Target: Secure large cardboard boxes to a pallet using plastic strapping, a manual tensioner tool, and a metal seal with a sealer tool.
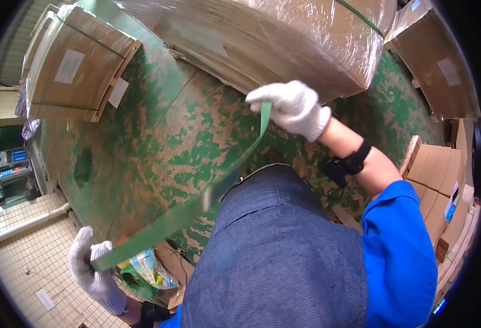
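Note:
A flat green packing strap (158, 234) runs slantwise in front of my body, from lower left to upper right. My left hand (94, 270), in a white knitted glove, is closed on its lower end beside the tiled ledge. At the upper end my right hand (292, 109), gloved likewise, grips the strap between thumb and fingers, and a short length hangs from this grip. Just beyond the right hand stands a large carton load wrapped in clear film (284, 49). A green strap crosses its top; the hand looks close to its near edge, but I cannot tell whether they touch.
A strapped carton (76, 65) stands on a pallet at far left, another carton (437, 60) at far right. Stacked flat cardboard (429, 169) lies on my right. By my left forearm are a colourful bag (150, 270) and coiled green strap (137, 283). The green floor (186, 126) is worn.

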`<state>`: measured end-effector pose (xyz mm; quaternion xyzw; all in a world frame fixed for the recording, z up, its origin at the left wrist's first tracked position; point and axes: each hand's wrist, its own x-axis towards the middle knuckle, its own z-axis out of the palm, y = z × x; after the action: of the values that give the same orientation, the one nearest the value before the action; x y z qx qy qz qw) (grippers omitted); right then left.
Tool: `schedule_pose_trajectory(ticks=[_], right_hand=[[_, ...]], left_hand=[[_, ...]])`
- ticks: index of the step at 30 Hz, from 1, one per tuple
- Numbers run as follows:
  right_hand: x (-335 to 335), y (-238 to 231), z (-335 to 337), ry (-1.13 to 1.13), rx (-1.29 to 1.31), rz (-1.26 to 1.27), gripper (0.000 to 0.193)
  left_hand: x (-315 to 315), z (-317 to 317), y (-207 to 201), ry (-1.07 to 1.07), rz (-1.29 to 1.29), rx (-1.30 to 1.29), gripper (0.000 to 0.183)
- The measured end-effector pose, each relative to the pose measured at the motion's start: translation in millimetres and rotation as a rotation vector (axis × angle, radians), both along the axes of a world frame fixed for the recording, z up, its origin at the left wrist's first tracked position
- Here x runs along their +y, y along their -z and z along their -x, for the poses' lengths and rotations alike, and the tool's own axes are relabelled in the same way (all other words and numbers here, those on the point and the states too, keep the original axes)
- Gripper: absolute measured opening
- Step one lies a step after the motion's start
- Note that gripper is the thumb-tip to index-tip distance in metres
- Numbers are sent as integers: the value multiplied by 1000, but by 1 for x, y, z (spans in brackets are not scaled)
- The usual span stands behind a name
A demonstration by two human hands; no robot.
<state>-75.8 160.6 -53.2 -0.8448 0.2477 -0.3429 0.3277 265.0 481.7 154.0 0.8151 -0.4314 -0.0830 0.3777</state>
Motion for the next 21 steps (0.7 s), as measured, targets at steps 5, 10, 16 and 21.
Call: schedule_pose_trajectory(ticks=[5,10,16,21], right_hand=[[-37,-128,32,221,113,291,34],[-34,-228,35,523,127,-108,21],[-75,-265,61,544,405,60,26],[-123,-257,97,211,652,543,35]], left_hand=[[-30,-7,20,45,22,42,39],[-48,-16,71,130,21,264,34],[-72,16,163,502,-226,336,23],[-97,76,202,792,-618,432,56]])
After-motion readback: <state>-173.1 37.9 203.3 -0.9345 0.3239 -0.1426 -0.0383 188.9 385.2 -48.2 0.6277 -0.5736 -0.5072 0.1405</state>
